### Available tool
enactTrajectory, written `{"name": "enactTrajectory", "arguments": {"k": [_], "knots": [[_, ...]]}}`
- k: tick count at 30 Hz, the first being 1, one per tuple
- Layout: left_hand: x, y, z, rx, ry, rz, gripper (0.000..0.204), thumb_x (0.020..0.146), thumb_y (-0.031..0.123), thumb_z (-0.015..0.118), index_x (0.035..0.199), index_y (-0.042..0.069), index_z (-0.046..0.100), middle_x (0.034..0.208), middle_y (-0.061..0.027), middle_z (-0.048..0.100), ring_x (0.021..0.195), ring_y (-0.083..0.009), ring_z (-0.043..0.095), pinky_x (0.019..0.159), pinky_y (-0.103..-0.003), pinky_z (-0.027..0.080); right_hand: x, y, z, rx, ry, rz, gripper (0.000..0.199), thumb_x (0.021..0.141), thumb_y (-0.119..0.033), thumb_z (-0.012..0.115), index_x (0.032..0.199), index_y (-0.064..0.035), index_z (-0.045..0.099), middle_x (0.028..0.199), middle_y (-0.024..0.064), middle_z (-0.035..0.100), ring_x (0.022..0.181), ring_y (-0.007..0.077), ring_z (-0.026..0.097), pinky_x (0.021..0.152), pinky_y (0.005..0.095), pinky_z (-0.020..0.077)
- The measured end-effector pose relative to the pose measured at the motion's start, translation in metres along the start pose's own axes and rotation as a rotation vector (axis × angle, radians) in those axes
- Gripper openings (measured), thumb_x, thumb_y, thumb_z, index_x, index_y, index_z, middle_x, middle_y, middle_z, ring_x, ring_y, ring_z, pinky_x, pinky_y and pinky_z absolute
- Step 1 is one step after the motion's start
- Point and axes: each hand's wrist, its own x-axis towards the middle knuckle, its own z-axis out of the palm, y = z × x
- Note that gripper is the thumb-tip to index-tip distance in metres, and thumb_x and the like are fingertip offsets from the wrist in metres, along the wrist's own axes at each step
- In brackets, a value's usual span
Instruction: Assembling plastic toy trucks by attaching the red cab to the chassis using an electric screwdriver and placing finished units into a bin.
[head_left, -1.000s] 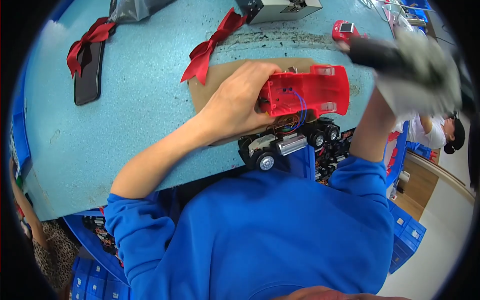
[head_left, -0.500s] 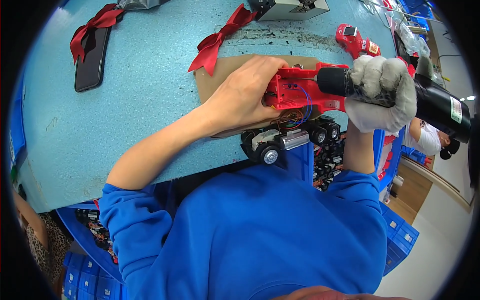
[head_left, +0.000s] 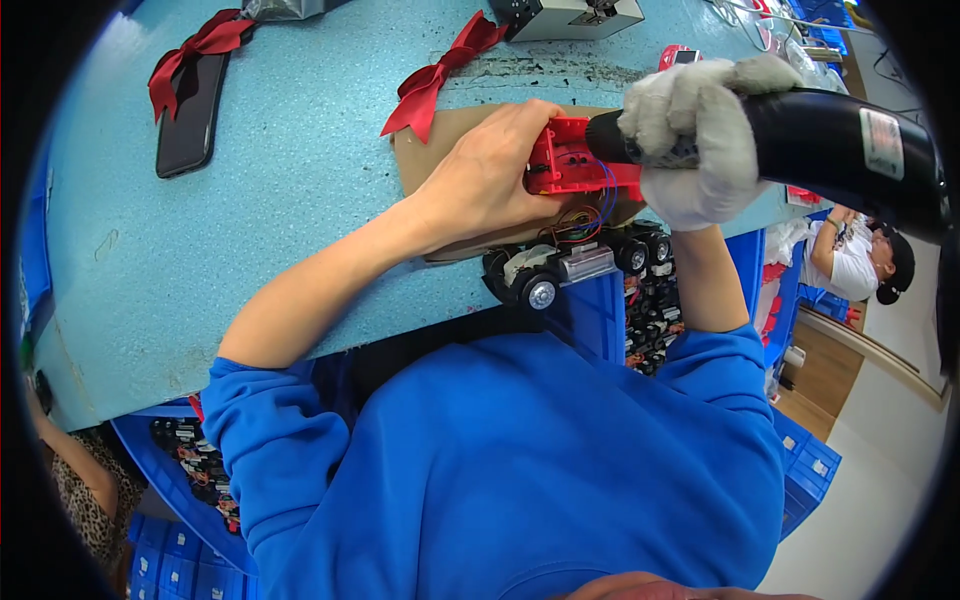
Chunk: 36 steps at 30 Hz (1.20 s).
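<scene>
A red plastic toy truck body (head_left: 572,178) lies hollow side up, gripped along its left end by my bare left hand (head_left: 485,178). Wrapped in a pale grey work glove, my right hand (head_left: 700,140) is closed on a black electric screwdriver (head_left: 830,140). The tool's dark nose sits over the body's interior; its bit is hidden. Blue and other coloured wires run from the body to a black wheeled chassis (head_left: 585,265) with a silver tank, at the near table edge.
Beneath the work is a brown board (head_left: 420,150). Farther off are a red ribbon bow (head_left: 430,88), a phone (head_left: 190,125) under another bow, and a white box (head_left: 575,20). Blue bins (head_left: 590,325) of parts stand below the edge. People are at right (head_left: 850,250) and left (head_left: 90,480).
My right hand has brought the screwdriver leftward over the red body, its rear end now higher in view. My left hand keeps its grip, shifting slightly left with the body.
</scene>
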Motion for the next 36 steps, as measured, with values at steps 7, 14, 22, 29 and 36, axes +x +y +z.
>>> {"name": "enactTrajectory", "arguments": {"k": [7, 14, 22, 29, 36], "knots": [[-0.001, 0.001, -0.001, 0.075, 0.013, 0.065, 0.060, 0.067, 0.018, 0.078, 0.115, 0.000, 0.046, 0.101, -0.0196, 0.058, 0.098, -0.0345, 0.058, 0.085, -0.040, 0.048, -0.006, -0.028, 0.000, -0.159, 0.090, -0.143, 0.010, 0.092, -0.007, 0.046, 0.099, -0.0071, 0.053, 0.067, 0.0045, 0.051, 0.053, 0.0144, 0.052, 0.057, 0.0342, 0.0504], [-0.010, 0.002, 0.002, 0.075, 0.057, -0.017, 0.066, 0.068, 0.022, 0.081, 0.119, -0.002, 0.046, 0.107, -0.0199, 0.058, 0.102, -0.0329, 0.059, 0.088, -0.038, 0.048, -0.033, -0.066, -0.120, -1.575, 0.009, 0.209, 0.009, 0.082, -0.011, 0.062, 0.088, -0.0041, 0.062, 0.073, 0.0115, 0.063, 0.062, 0.0184, 0.061, 0.063, 0.0298, 0.0514], [-0.008, 0.010, 0.001, 0.079, 0.001, -0.030, 0.067, 0.064, 0.023, 0.084, 0.117, -0.001, 0.051, 0.106, -0.0196, 0.058, 0.101, -0.0327, 0.059, 0.088, -0.038, 0.048, -0.134, -0.009, -0.114, -1.532, 0.247, 0.461, 0.044, 0.075, -0.015, 0.068, 0.117, -0.0039, 0.061, 0.099, 0.0156, 0.066, 0.094, 0.0263, 0.065, 0.084, 0.0345, 0.0500], [-0.022, 0.084, -0.055, 0.465, 0.041, 0.482, 0.070, 0.055, 0.016, 0.087, 0.119, 0.007, 0.057, 0.110, -0.0125, 0.056, 0.100, -0.0280, 0.056, 0.083, -0.037, 0.048, -0.211, -0.030, -0.014, -0.779, 0.318, 0.355, 0.030, 0.073, 0.003, 0.069, 0.101, -0.0090, 0.064, 0.103, 0.0113, 0.060, 0.095, 0.0299, 0.061, 0.090, 0.0425, 0.0481], [-0.053, 0.183, -0.093, 1.196, -0.581, 0.044, 0.057, 0.058, -0.002, 0.070, 0.113, 0.007, 0.059, 0.100, -0.0107, 0.051, 0.094, -0.0278, 0.051, 0.081, -0.036, 0.046, -0.178, -0.017, 0.073, -0.828, -0.135, -0.274, 0.025, 0.066, -0.007, 0.072, 0.089, -0.0131, 0.065, 0.095, 0.0032, 0.056, 0.096, 0.0211, 0.058, 0.084, 0.0421, 0.0491]]}}
